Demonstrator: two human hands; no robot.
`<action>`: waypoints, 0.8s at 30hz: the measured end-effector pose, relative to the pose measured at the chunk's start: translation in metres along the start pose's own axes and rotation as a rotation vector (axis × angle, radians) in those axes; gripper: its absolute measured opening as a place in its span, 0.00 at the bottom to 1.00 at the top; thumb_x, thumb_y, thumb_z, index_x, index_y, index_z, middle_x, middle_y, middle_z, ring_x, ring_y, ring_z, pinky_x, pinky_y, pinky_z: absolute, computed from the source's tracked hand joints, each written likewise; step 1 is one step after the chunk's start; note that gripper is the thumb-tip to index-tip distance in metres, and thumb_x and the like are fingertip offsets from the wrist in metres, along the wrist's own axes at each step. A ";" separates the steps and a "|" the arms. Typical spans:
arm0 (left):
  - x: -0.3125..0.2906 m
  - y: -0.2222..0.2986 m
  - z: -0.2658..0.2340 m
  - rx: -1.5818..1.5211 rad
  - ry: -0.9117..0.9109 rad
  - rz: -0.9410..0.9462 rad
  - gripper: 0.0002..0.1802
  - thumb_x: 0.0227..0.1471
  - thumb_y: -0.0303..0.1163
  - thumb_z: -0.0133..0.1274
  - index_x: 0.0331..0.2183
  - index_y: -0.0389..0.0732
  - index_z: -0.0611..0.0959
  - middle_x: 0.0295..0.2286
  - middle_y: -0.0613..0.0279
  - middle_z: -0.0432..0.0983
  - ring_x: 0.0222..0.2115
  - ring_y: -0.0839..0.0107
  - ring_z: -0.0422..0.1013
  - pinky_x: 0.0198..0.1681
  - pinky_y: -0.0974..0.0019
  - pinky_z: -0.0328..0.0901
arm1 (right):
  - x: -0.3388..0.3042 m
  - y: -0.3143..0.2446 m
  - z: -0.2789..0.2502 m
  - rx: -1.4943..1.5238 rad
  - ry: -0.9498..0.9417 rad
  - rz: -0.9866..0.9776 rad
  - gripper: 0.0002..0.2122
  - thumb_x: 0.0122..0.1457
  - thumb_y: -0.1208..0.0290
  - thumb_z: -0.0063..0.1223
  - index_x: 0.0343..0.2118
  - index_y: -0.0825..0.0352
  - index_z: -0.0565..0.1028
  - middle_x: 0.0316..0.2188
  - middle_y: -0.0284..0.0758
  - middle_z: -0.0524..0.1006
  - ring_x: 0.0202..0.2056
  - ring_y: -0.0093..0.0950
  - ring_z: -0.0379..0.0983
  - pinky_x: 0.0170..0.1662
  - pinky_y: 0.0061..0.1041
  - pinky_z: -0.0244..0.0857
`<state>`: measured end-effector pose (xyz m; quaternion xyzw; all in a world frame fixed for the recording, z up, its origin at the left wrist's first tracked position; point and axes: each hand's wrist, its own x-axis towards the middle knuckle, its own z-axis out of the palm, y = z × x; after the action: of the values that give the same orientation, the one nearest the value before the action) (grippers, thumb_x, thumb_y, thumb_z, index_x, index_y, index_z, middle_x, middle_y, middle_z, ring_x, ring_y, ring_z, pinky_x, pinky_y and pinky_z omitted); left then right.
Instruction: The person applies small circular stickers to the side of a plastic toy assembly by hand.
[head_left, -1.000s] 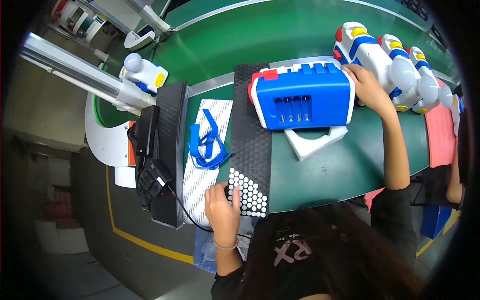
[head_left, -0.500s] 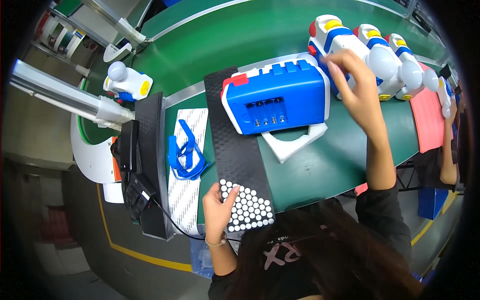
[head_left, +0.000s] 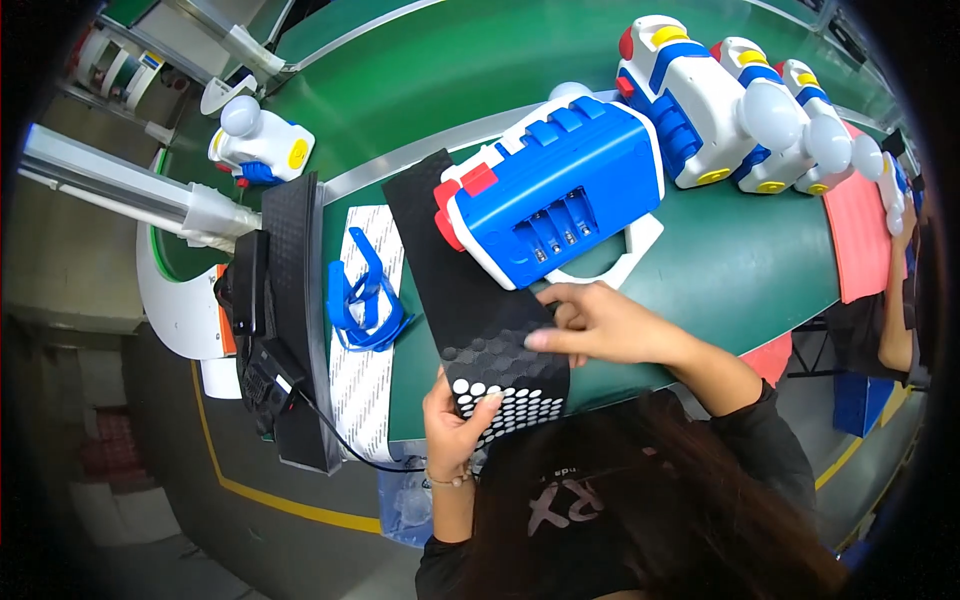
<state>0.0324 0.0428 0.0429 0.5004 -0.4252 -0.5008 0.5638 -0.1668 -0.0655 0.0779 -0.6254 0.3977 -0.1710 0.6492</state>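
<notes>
A long black sheet of round stick-on pads [head_left: 432, 250] runs toward me, its near end showing rows of white circles. My left hand [head_left: 455, 420] is closed on that end, thumb on top. Over the sheet's right edge, my right hand [head_left: 600, 325] has its fingers curled and thumb against the black round pads; whatever is between the fingertips is hidden. Just beyond lies a blue and white toy [head_left: 570, 190] with red parts, tilted, its open battery compartment facing up. The toy's far end rests on the sheet, and a white ring-shaped piece [head_left: 640, 245] shows beneath its right side.
Several similar toys with white globes [head_left: 690, 110] stand at the back right, another toy [head_left: 265, 145] at the far left. Blue looped straps [head_left: 365, 300] lie on a white printed strip [head_left: 360, 400]. A black device [head_left: 255, 290] stands left. Another person's arm [head_left: 897, 300] shows far right.
My right hand has come down from the toys to the sheet. The blue and white toy has turned and tilted. My left hand and the sheet's near end have shifted slightly right.
</notes>
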 end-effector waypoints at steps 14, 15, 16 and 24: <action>0.006 0.003 0.023 0.183 -0.141 -0.215 0.06 0.44 0.23 0.57 0.29 0.32 0.81 0.24 0.67 0.77 0.24 0.84 0.69 0.27 0.77 0.65 | -0.028 0.006 0.017 -0.316 0.248 -0.571 0.10 0.45 0.79 0.58 0.33 0.69 0.75 0.27 0.37 0.72 0.29 0.30 0.70 0.30 0.25 0.65; 0.007 0.002 0.025 0.181 -0.141 -0.218 0.06 0.44 0.23 0.57 0.29 0.32 0.81 0.24 0.67 0.77 0.24 0.84 0.69 0.27 0.77 0.65 | -0.028 0.006 0.021 -0.305 0.247 -0.570 0.10 0.45 0.80 0.58 0.33 0.69 0.76 0.28 0.37 0.72 0.30 0.31 0.70 0.32 0.25 0.65; 0.007 0.002 0.026 0.245 -0.151 -0.184 0.06 0.44 0.23 0.58 0.28 0.32 0.81 0.23 0.67 0.77 0.24 0.84 0.68 0.26 0.77 0.64 | -0.026 0.006 0.024 -0.326 0.262 -0.584 0.10 0.45 0.80 0.59 0.33 0.69 0.76 0.28 0.36 0.72 0.30 0.31 0.70 0.32 0.25 0.65; 0.005 -0.009 0.030 0.487 -0.130 0.080 0.03 0.44 0.22 0.55 0.25 0.31 0.78 0.16 0.57 0.72 0.15 0.79 0.64 0.18 0.72 0.57 | -0.022 0.011 0.038 -0.310 0.282 -0.576 0.10 0.43 0.78 0.60 0.32 0.68 0.78 0.27 0.35 0.72 0.28 0.30 0.69 0.29 0.24 0.65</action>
<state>0.0022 0.0337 0.0384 0.5712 -0.5881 -0.3919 0.4175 -0.1562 -0.0222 0.0701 -0.7733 0.3121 -0.3692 0.4103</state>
